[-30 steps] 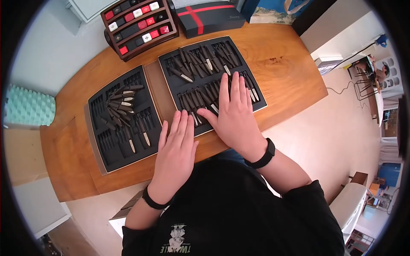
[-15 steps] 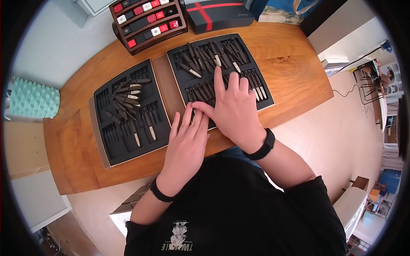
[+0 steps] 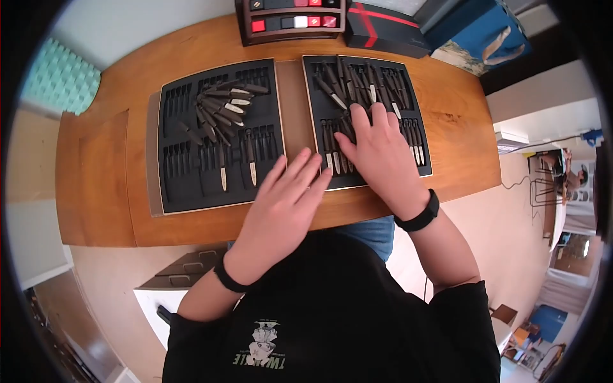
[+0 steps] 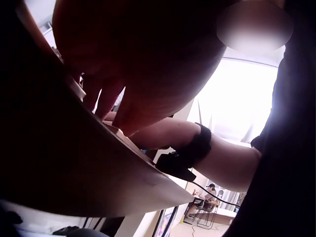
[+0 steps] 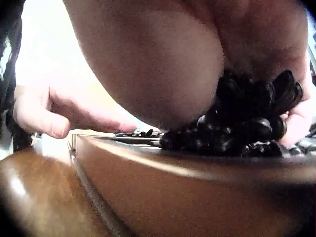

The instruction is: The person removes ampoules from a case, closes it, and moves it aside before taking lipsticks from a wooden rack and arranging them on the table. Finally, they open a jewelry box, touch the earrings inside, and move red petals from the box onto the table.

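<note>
An open two-part case lies before me, with a black left tray (image 3: 182, 191) and a black right tray (image 3: 421, 115). My right hand (image 3: 386, 159) is over the right tray's front row, fingers bent down on slim dark pen-like pieces (image 3: 338, 156) with pale ends, thumb out to the left. The right wrist view shows dark rounded ends (image 5: 212, 140) bunched under that palm. With fingers extended and slightly spread, my left hand (image 3: 278, 204) reaches the right tray's front left corner, holding nothing. A fanned heap of similar pieces (image 3: 223, 108) lies on the left tray.
Behind the case stand a wooden rack (image 3: 278, 35) of red, white and black cubes, a black box (image 3: 393, 39) with red ribbon, and a blue gift bag (image 3: 469, 32). A teal basket (image 3: 67, 76) sits far left. The wooden table (image 3: 96, 185) curves in front; someone (image 3: 578, 179) sits far right.
The head view has turned, so the case sits straighter in it. My right hand's fingers, straight a second ago, are bent over the pieces. My left hand has come apart from my right thumb.
</note>
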Demonstrator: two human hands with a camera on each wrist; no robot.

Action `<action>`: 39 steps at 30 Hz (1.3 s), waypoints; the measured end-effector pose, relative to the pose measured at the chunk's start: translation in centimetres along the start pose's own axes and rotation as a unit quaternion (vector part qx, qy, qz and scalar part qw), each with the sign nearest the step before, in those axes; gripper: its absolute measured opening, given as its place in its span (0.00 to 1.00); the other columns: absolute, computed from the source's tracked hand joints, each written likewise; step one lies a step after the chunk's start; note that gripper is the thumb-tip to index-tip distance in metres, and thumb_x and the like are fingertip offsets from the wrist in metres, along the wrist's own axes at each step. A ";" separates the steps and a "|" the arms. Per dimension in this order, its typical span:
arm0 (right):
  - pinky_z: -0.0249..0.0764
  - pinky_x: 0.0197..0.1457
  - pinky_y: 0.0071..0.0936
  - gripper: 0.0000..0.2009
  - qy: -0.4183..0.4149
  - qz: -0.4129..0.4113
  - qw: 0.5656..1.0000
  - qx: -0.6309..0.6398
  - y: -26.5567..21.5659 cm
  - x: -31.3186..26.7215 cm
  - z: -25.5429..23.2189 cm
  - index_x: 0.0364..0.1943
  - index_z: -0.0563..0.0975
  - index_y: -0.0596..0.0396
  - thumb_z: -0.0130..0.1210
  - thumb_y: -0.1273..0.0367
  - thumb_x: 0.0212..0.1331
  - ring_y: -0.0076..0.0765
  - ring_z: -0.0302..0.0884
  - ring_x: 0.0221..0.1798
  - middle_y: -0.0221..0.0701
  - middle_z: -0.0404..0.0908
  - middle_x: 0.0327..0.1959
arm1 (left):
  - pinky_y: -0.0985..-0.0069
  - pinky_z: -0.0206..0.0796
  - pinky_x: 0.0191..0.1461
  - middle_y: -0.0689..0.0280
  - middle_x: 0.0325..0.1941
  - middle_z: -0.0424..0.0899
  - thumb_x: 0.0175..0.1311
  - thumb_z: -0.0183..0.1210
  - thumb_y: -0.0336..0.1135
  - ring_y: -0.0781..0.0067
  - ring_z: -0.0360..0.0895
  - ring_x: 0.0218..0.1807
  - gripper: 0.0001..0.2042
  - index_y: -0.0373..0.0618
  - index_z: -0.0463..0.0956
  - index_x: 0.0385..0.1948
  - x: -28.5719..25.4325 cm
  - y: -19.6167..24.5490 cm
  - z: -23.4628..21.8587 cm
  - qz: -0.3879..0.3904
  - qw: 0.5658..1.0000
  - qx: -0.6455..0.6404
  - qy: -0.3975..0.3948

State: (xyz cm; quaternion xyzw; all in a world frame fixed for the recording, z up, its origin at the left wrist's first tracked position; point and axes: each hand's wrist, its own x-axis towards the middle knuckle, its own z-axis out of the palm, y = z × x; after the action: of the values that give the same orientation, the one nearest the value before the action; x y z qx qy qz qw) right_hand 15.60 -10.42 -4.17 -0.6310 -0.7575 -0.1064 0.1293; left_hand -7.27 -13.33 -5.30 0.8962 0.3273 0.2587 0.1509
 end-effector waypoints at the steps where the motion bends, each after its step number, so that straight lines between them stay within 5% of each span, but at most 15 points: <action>1: 0.86 0.44 0.38 0.24 -0.005 -0.006 1.000 0.000 0.3 0.1 -0.1 0.57 0.75 0.58 0.68 0.59 0.65 0.52 0.79 0.48 0.45 0.74 0.47 | 0.49 0.58 0.83 0.51 0.73 0.78 0.69 0.65 0.27 0.49 0.69 0.80 0.22 0.40 0.80 0.66 -0.7 -0.4 -0.6 -0.017 1.000 0.008 0.003; 4: 0.83 0.51 0.42 0.16 -0.024 -0.046 0.998 0.038 1.0 0.6 -0.6 0.51 0.73 0.56 0.64 0.62 0.71 0.54 0.80 0.49 0.45 0.76 0.45 | 0.49 0.56 0.83 0.51 0.75 0.77 0.69 0.65 0.29 0.49 0.70 0.80 0.23 0.40 0.80 0.66 -2.8 -1.7 -2.5 -0.053 0.997 0.044 0.021; 12: 0.82 0.52 0.43 0.13 -0.068 -0.092 0.993 0.006 1.1 1.0 -1.2 0.49 0.71 0.57 0.62 0.66 0.70 0.51 0.82 0.46 0.45 0.75 0.43 | 0.51 0.59 0.81 0.52 0.73 0.80 0.65 0.66 0.26 0.50 0.74 0.77 0.23 0.38 0.82 0.63 -6.6 -4.4 -3.4 -0.121 0.984 0.075 0.104; 20: 0.84 0.50 0.46 0.10 -0.123 -0.012 0.992 0.036 -0.4 1.6 -1.5 0.45 0.68 0.59 0.59 0.74 0.66 0.57 0.83 0.47 0.47 0.74 0.44 | 0.57 0.69 0.70 0.57 0.67 0.86 0.63 0.70 0.32 0.56 0.80 0.68 0.20 0.40 0.85 0.57 -6.8 -4.6 -3.3 -0.100 0.984 0.082 0.125; 24: 0.82 0.53 0.49 0.14 -0.102 -0.027 0.992 0.071 0.3 1.7 -1.1 0.49 0.68 0.61 0.57 0.78 0.62 0.65 0.80 0.49 0.51 0.72 0.47 | 0.59 0.71 0.68 0.58 0.65 0.87 0.63 0.70 0.32 0.57 0.82 0.66 0.17 0.39 0.86 0.54 -6.6 -4.7 -3.5 -0.091 0.983 0.073 0.138; 39: 0.78 0.59 0.52 0.21 -0.152 -0.024 0.978 0.140 1.0 3.3 -1.9 0.56 0.70 0.61 0.59 0.81 0.59 0.67 0.78 0.55 0.51 0.74 0.53 | 0.61 0.71 0.65 0.57 0.66 0.87 0.61 0.70 0.29 0.56 0.82 0.67 0.18 0.40 0.86 0.53 -6.9 -4.7 -3.3 -0.099 0.984 0.054 0.140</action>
State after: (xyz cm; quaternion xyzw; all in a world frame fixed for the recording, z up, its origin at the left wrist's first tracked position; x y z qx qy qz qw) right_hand 16.15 -7.75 -1.28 -0.5972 -0.7905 0.0947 0.0975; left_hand -16.02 -14.10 -7.16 0.8211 0.4462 0.3469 0.0797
